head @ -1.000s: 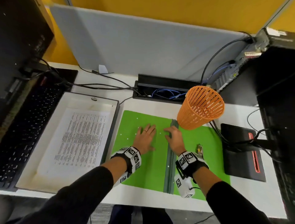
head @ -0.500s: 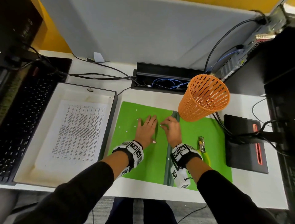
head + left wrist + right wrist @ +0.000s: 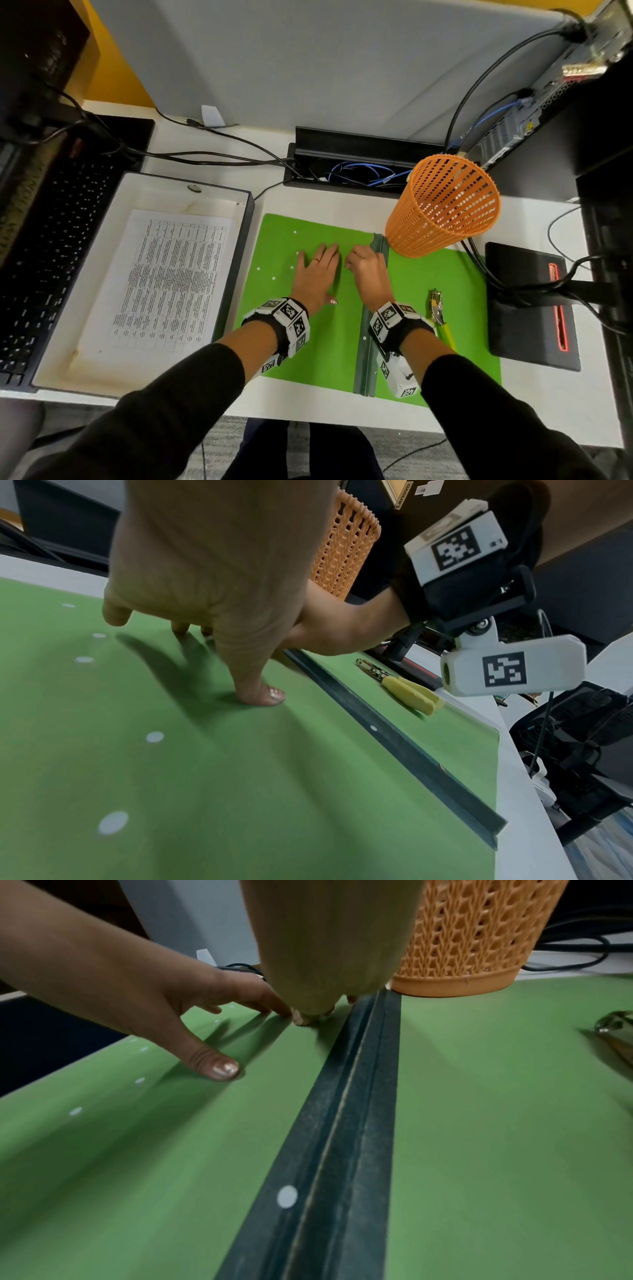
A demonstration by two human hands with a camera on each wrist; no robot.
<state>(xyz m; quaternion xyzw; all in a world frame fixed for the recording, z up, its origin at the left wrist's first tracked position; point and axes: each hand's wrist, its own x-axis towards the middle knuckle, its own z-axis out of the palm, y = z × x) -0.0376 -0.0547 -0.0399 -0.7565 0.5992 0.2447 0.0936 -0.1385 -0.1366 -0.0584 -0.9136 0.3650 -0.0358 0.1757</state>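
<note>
An open green folder (image 3: 329, 342) lies flat on the desk, with a dark spine (image 3: 368, 342) down its middle. Several small white paper dots (image 3: 273, 277) are scattered on its left half. My left hand (image 3: 317, 274) rests flat on that half, fingers straight and thumb (image 3: 263, 696) spread. My right hand (image 3: 368, 270) sits just left of the spine with fingers curled, fingertips (image 3: 303, 1019) down on the folder beside the left fingers. Whether they pinch anything is hidden. A yellow-handled hole punch (image 3: 438, 311) lies on the right half.
An orange mesh basket (image 3: 442, 209) stands at the folder's far edge by the spine. A box lid holding a printed sheet (image 3: 164, 274) lies to the left, beside a black keyboard (image 3: 51, 246). A black pad (image 3: 531, 308) and cables (image 3: 479, 267) are on the right.
My right hand has slid a little left off the spine, closer to the left hand's fingers. The left hand has stayed flat in place.
</note>
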